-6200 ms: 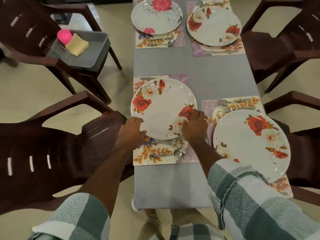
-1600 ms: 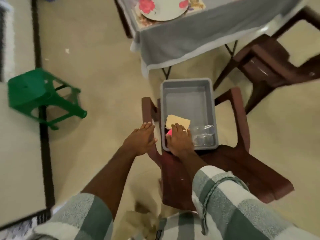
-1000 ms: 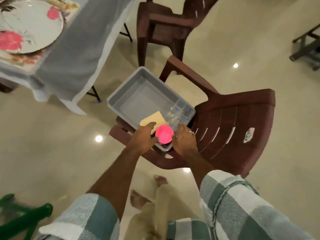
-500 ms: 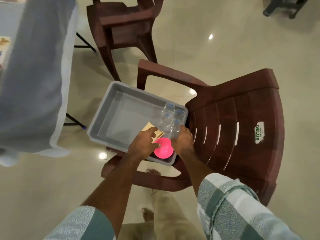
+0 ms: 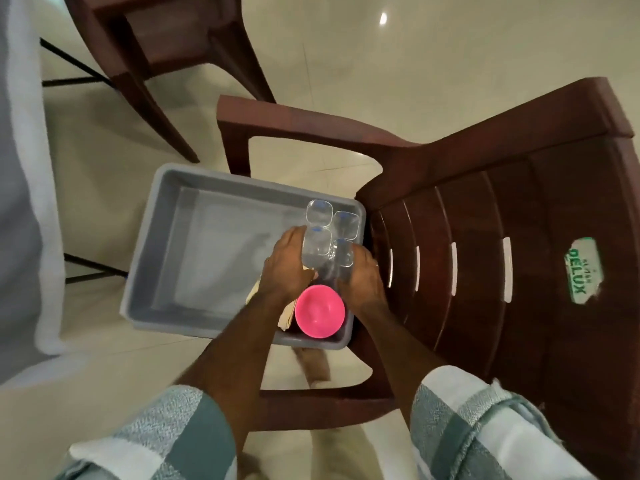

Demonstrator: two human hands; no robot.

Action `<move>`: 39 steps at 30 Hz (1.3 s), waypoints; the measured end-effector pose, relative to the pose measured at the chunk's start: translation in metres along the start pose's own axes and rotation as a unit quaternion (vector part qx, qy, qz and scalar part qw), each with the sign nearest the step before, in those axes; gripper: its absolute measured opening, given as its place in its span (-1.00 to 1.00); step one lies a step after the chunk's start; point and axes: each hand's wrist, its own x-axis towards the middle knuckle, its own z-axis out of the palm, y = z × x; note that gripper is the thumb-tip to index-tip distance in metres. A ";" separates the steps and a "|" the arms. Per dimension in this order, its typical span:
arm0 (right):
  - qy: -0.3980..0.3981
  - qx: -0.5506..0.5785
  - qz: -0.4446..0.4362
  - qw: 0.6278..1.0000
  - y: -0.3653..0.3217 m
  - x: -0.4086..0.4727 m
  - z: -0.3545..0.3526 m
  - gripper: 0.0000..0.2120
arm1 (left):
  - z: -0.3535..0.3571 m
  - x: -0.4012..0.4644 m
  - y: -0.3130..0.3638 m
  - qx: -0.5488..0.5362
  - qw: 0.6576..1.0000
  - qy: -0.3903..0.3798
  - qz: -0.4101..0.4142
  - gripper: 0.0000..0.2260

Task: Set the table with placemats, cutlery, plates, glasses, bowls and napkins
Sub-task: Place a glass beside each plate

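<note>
1. Reaching into the grey tub (image 5: 162,244) on the seat of a brown plastic chair (image 5: 485,237), both hands work among four clear glasses clustered in the tub's far right corner.
2. The left hand (image 5: 287,268) has its grip curled round the near-left glass (image 5: 316,242), fingers on its left side.
3. The right hand (image 5: 360,275) has its grip wrapped round the near-right glass (image 5: 341,254); the fingertips are hidden behind the glass.
4. The two far glasses (image 5: 318,214) stand upright just behind, touching or nearly touching each other, against the tub's far wall.
5. A pink bowl (image 5: 320,311) sits open side up in the tub's near right corner, between the two wrists.
6. Tan napkins (image 5: 285,317) lie just left of the bowl, mostly hidden under the left forearm.
7. A second brown chair (image 5: 166,46) stands beyond the tub.
8. The worktop's grey cloth (image 5: 20,168) hangs along the left edge of the view.
9. Both sleeves are checked green and white.
</note>
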 end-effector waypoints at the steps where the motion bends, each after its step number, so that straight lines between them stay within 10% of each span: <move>1: -0.004 0.002 0.000 1.000 0.000 0.001 0.002 -0.40 | 0.001 0.005 -0.002 0.005 1.000 -0.002 0.000 -0.24; 31: -0.003 -0.064 -0.027 0.998 0.018 0.024 0.023 -0.33 | 0.033 0.045 -0.019 0.260 0.965 0.003 0.043 -0.41; 39: -0.015 -0.045 -0.056 0.997 0.006 -0.001 0.003 -0.36 | -0.009 0.006 -0.022 0.161 0.986 0.044 0.014 -0.43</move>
